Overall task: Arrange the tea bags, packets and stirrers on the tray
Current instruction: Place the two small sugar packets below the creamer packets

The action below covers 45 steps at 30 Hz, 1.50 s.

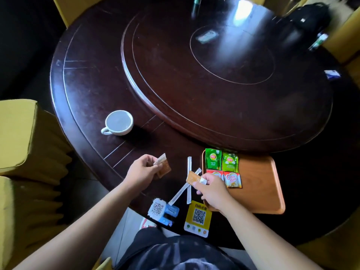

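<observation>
each hand pinches one brown packet: left hand (143,169), right hand (211,190) beside the tray (259,184). risk: the right grip's packet (192,178) could nudge the creamer packets (232,179) out of line when set down.

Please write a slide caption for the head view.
Each hand holds a brown packet beside the tray.

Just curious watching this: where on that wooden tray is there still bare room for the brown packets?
The orange wooden tray is bare right of the green tea bags and red-and-white creamer packets. Its left end is crowded, with the right hand over the near-left corner.
</observation>
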Each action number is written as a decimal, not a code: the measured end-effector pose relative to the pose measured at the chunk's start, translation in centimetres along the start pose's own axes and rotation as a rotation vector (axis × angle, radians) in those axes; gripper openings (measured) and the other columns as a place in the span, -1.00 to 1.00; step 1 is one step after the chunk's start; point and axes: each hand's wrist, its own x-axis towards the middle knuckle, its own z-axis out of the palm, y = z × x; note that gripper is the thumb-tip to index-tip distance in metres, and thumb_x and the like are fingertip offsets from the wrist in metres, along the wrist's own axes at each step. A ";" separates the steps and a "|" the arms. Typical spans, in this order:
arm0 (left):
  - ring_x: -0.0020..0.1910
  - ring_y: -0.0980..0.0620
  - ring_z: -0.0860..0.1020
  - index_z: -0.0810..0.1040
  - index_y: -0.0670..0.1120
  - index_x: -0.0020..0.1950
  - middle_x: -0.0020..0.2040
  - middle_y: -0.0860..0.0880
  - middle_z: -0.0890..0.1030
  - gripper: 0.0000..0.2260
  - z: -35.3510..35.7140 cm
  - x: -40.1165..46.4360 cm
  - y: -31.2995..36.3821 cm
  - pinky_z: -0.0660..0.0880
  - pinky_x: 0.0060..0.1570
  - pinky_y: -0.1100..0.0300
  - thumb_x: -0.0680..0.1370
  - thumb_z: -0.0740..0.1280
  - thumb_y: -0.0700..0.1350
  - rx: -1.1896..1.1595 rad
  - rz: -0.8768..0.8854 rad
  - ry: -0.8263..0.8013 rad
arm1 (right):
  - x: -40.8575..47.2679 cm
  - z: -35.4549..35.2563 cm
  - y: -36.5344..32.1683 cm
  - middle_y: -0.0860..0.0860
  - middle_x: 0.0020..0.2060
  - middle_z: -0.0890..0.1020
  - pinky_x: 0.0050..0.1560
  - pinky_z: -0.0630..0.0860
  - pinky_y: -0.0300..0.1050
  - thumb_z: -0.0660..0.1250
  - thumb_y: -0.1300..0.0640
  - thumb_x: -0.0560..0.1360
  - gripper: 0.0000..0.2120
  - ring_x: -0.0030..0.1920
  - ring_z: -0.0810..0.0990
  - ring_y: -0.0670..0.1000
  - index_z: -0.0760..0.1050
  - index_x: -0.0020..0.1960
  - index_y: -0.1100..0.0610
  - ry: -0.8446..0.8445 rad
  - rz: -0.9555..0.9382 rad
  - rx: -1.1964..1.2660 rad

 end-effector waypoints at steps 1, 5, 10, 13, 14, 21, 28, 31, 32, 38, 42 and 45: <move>-0.41 0.07 0.58 0.59 0.00 -0.23 -0.36 0.02 0.64 -0.89 0.8 -0.6 0.1 0.57 -0.25 0.02 0.43 0.50 -0.12 -0.015 -0.007 -0.009 | -0.2 -0.6 0.4 0.05 -0.34 0.68 -0.27 0.53 0.06 0.45 0.01 0.41 -0.87 -0.31 0.62 0.10 0.52 -0.23 -0.02 0.010 0.007 0.038; -0.38 0.03 0.61 0.60 -0.07 -0.18 -0.33 -0.01 0.64 -0.92 4.3 -2.6 0.4 0.64 -0.22 -0.07 0.46 0.48 -0.16 -0.024 -0.041 -0.044 | -0.5 -3.6 3.1 0.13 -0.20 0.67 -0.34 0.53 -0.12 0.46 0.18 0.47 -0.84 -0.31 0.63 0.00 0.50 -0.02 0.09 0.007 0.037 0.105; -0.38 0.08 0.58 0.59 -0.09 -0.16 -0.31 -0.01 0.62 -0.93 9.5 -4.9 1.4 0.62 -0.38 0.07 0.48 0.45 -0.18 0.029 -0.068 -0.075 | -0.2 -8.2 6.3 0.09 -0.20 0.69 -0.24 0.61 -0.02 0.41 0.18 0.51 -0.89 -0.27 0.63 0.01 0.58 0.01 0.03 -0.012 -0.011 0.064; -0.34 0.04 0.58 0.59 -0.07 -0.19 -0.30 -0.01 0.58 -0.91 12.1 -5.6 1.6 0.65 -0.28 0.08 0.40 0.48 -0.12 0.027 -0.072 -0.089 | 0.6 -10.0 7.8 0.07 -0.24 0.69 -0.12 0.64 0.13 0.36 0.11 0.52 -0.92 -0.25 0.65 0.14 0.59 -0.10 -0.06 0.001 -0.040 -0.003; -0.35 0.06 0.57 0.60 -0.05 -0.20 -0.31 0.01 0.57 -0.92 13.1 -5.9 1.8 0.63 -0.30 0.16 0.39 0.48 -0.12 0.060 -0.071 -0.078 | 0.9 -10.7 8.5 0.05 -0.26 0.69 -0.10 0.64 0.16 0.35 0.10 0.52 -0.90 -0.23 0.66 0.15 0.58 -0.14 -0.07 -0.006 -0.049 -0.033; -0.31 0.04 0.56 0.65 -0.09 -0.14 -0.29 0.02 0.62 -0.97 18.1 -7.5 2.5 0.59 -0.17 0.03 0.45 0.47 -0.16 0.224 -0.077 -0.050 | 2.0 -13.4 10.2 -0.11 -0.40 0.50 -0.28 0.38 -0.11 0.48 0.13 0.45 -0.81 -0.35 0.42 -0.04 0.50 -0.26 0.01 -0.123 -0.167 -0.166; -0.22 0.11 0.57 0.60 0.02 0.01 -0.15 0.07 0.63 -0.82 19.5 -8.1 2.0 0.49 -0.28 0.26 0.44 0.48 -0.11 0.407 -0.011 -0.034 | 1.5 -13.0 11.1 -0.01 -0.06 0.63 -0.06 0.49 -0.07 0.43 -0.01 0.48 -0.87 -0.05 0.59 0.06 0.54 -0.07 0.02 -0.182 -0.225 -0.379; -0.14 0.10 0.57 0.56 0.04 0.12 -0.06 0.09 0.60 -0.71 19.3 -8.3 1.3 0.49 -0.19 0.23 0.43 0.48 -0.05 0.498 0.057 -0.016 | 1.2 -12.8 11.7 -0.01 0.10 0.52 0.03 0.52 -0.01 0.41 -0.04 0.48 -0.73 0.05 0.57 0.10 0.52 0.14 -0.01 -0.096 -0.288 -0.450; -0.11 0.09 0.56 0.54 0.03 0.17 -0.01 0.09 0.58 -0.67 19.2 -8.4 1.2 0.47 -0.16 0.22 0.43 0.48 -0.04 0.548 0.102 -0.003 | 1.1 -12.7 11.9 -0.01 0.14 0.49 0.06 0.52 0.01 0.41 -0.04 0.48 -0.66 0.09 0.57 0.10 0.50 0.23 -0.01 -0.063 -0.303 -0.465; 0.08 -0.06 0.50 0.57 -0.03 0.19 0.14 -0.02 0.54 -0.76 19.3 -10.0 0.4 0.55 0.04 0.02 0.53 0.35 -0.05 0.832 0.536 -0.039 | 0.1 -11.6 12.6 -0.04 0.16 0.45 0.03 0.56 0.06 0.39 -0.01 0.52 -0.65 0.12 0.52 0.05 0.46 0.28 0.02 0.019 -0.405 -0.508; 0.14 -0.09 0.50 0.55 -0.04 0.24 0.20 -0.03 0.55 -0.63 19.8 -10.8 -0.5 0.53 0.16 0.00 0.52 0.24 0.11 1.029 0.665 -0.159 | -0.3 -11.0 12.7 -0.04 0.20 0.47 0.07 0.54 0.03 0.36 0.03 0.53 -0.64 0.20 0.46 0.06 0.48 0.31 0.03 0.015 -0.468 -0.585; 0.25 -0.08 0.44 0.46 -0.03 0.33 0.30 -0.01 0.48 -0.51 19.9 -11.1 -0.7 0.46 0.27 0.01 0.50 0.17 0.21 1.046 0.615 -0.221 | -0.4 -10.8 12.9 -0.06 0.22 0.48 0.08 0.53 0.05 0.34 0.06 0.54 -0.65 0.22 0.43 0.06 0.48 0.31 0.00 0.021 -0.482 -0.622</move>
